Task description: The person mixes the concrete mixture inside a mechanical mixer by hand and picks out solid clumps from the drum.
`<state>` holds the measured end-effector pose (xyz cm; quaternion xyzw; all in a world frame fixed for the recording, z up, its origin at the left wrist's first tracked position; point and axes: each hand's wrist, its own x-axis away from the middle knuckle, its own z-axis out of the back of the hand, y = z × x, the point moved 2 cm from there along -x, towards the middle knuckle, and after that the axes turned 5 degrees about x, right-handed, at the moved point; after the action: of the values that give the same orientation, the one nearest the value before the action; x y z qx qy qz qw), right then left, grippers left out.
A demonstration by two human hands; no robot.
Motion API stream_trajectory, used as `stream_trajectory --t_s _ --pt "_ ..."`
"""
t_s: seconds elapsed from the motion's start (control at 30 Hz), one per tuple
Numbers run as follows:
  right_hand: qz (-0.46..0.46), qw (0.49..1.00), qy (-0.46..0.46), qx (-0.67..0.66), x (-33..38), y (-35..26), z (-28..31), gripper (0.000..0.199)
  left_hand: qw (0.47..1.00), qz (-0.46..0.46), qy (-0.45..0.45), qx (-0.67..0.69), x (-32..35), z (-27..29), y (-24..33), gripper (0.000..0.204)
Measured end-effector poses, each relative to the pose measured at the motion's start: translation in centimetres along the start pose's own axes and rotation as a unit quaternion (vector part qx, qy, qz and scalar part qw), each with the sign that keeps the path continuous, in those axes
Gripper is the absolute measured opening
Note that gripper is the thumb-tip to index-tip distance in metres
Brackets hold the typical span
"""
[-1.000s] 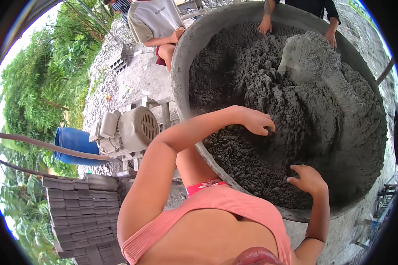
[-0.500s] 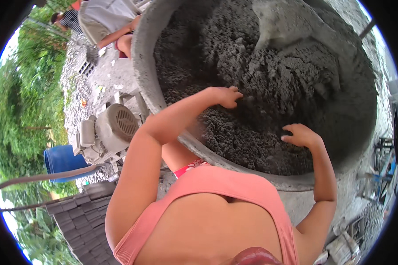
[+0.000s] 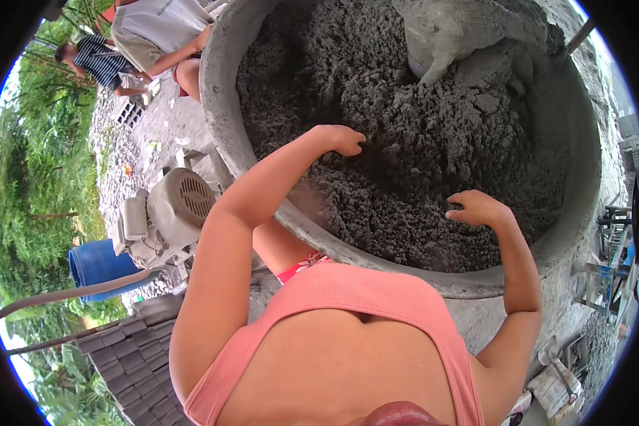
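Over a large round concrete mixing pan (image 3: pixel 219 106) hover both my hands. Dark grey, crumbly mortar mix (image 3: pixel 397 206) fills the pan. My left hand (image 3: pixel 344 140) is above the mix at the left, fingers loosely bent with a gap between them, and nothing shows in it. At the right, my right hand (image 3: pixel 477 209) stays open above the mix, thumb and fingers apart and no object in them. A cement-coated mixer hub (image 3: pixel 468 28) with a pointed arm rises from the mix at the far side.
A grey motor (image 3: pixel 181 206) stands left of the pan, before a blue barrel (image 3: pixel 96 270). At the far left are a person in a light shirt (image 3: pixel 160 32) by the rim and another in a striped shirt (image 3: pixel 96 57). Stacked grey tiles (image 3: pixel 131 362) lie lower left.
The mixer hub and its arm have shifted, with more of the arm showing. My left hand has drawn slightly left. The view has shifted, bringing more of the striped-shirt person in.
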<state>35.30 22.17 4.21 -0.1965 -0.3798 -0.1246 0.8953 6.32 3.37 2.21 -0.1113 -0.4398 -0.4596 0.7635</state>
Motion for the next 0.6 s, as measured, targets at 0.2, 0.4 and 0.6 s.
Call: stream_trajectory --t_s 0.2,0.4,0.6 --pt "0.035 0.999 -0.020 0.000 -0.4 -1.4 -0.4 0.058 0.999 -0.019 -0.004 -0.047 -0.7 -0.7 -0.3 0.051" --pt "0.022 1.000 -0.020 0.001 -0.1 -1.5 0.3 0.057 0.998 -0.028 -0.013 -0.049 -0.5 -0.3 0.2 0.051" --pt "0.033 0.999 0.001 0.015 -0.6 -0.4 -0.8 0.058 0.993 -0.074 -0.012 -0.088 -1.5 -0.5 -0.1 0.051"
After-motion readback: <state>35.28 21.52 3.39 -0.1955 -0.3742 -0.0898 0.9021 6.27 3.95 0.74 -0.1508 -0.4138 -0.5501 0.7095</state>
